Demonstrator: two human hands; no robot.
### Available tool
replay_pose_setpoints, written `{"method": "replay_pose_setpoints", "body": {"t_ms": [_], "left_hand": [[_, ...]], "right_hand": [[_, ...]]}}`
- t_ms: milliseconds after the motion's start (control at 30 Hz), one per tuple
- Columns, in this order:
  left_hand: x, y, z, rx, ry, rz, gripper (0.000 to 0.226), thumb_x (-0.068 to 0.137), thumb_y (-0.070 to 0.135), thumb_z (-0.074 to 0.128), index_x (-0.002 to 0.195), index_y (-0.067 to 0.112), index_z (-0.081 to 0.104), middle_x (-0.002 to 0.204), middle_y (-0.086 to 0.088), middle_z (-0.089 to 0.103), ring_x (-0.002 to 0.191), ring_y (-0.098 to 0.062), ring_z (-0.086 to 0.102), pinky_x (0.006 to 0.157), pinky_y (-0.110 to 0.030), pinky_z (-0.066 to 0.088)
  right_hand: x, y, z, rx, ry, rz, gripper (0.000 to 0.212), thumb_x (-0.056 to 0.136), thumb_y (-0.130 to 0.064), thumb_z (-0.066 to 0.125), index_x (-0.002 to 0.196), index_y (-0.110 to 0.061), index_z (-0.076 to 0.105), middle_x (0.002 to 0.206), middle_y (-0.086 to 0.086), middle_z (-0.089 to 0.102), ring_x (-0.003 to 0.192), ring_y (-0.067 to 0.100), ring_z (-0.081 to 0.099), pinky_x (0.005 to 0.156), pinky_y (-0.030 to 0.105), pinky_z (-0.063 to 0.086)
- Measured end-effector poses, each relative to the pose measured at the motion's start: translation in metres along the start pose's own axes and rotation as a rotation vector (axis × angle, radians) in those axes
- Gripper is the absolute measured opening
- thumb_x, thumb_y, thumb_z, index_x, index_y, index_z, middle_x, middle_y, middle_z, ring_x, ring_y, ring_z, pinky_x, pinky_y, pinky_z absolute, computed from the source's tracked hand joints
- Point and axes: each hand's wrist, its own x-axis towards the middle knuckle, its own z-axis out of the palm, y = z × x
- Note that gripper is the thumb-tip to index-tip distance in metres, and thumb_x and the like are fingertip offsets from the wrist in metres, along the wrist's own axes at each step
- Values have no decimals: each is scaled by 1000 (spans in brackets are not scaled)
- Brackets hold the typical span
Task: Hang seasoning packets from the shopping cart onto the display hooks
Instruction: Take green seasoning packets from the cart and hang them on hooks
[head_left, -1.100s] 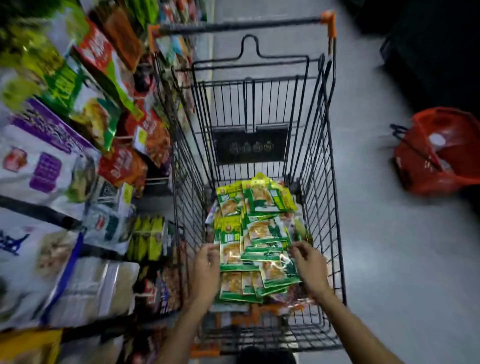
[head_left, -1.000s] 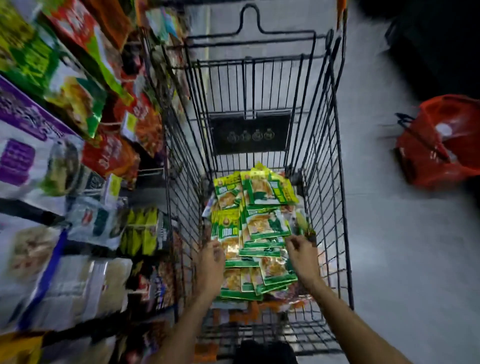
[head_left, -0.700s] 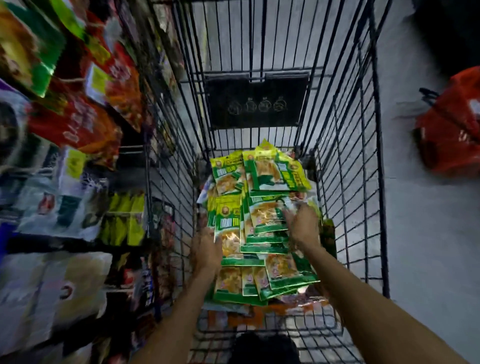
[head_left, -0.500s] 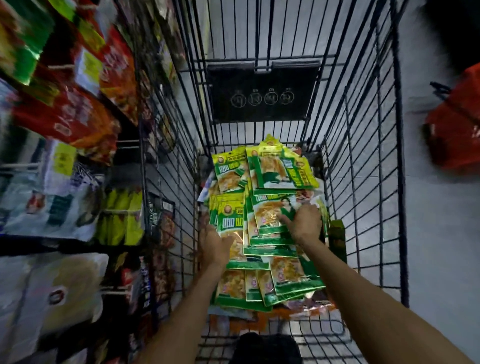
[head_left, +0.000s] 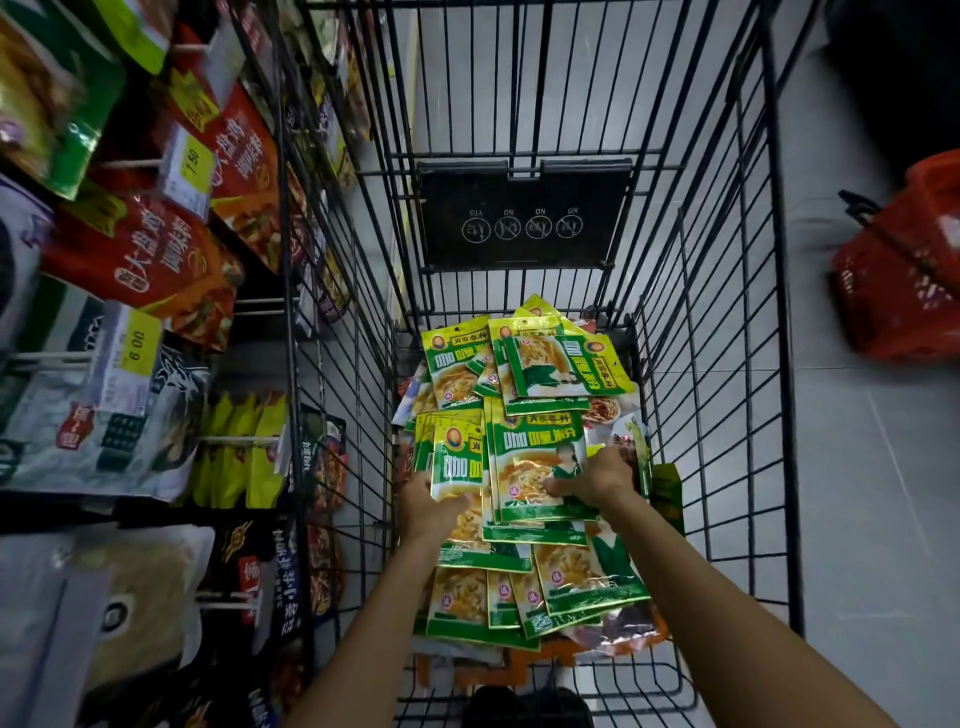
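Observation:
A black wire shopping cart (head_left: 722, 364) holds a loose heap of green and yellow seasoning packets (head_left: 550, 364). Both arms reach down into it. My left hand (head_left: 428, 506) grips the left edge of a small stack of packets (head_left: 457, 462). My right hand (head_left: 597, 480) grips the right side of another stack of the same packets (head_left: 535, 467), thumb on its face. More packets lie under and in front of both hands. Display hooks (head_left: 244, 440) stick out of the shelf on the left, loaded with other bags.
The shelf on the left is packed with hanging red, purple, white and yellow bags, with yellow price tags (head_left: 137, 340). A red shopping basket (head_left: 904, 270) sits on the grey floor to the right. A black warning sign (head_left: 522, 213) hangs on the cart's far wall.
My head has dropped closer to the cart. Both hands moved forward from the near packets to the middle of the heap and closed on stacks there.

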Motion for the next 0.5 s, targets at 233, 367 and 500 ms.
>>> {"method": "replay_pose_setpoints", "body": {"t_ms": [233, 367, 500], "left_hand": [[-11, 0, -10, 5, -37, 41, 66, 82, 9, 71, 140, 4, 39, 143, -16, 42, 129, -33, 43, 101, -42, 43], [-27, 12, -22, -12, 6, 150, 63, 84, 8, 69, 140, 1, 40, 138, -12, 48, 126, -29, 47, 100, -43, 45], [-55, 29, -48, -80, 82, 273, 25, 84, 5, 67, 109, 2, 64, 98, -8, 67, 95, -29, 63, 74, -28, 53]], "right_hand": [[-23, 8, -8, 403, -189, 74, 48, 65, -1, 84, 102, 4, 53, 91, 17, 66, 72, 24, 62, 54, 28, 51], [-40, 12, -24, 436, -195, 24, 43, 70, -1, 79, 106, 10, 58, 96, 22, 68, 79, 30, 65, 67, 37, 56], [-73, 3, -50, 407, -155, -170, 40, 73, -7, 77, 107, 6, 60, 106, 24, 67, 99, 39, 64, 93, 52, 50]]}}
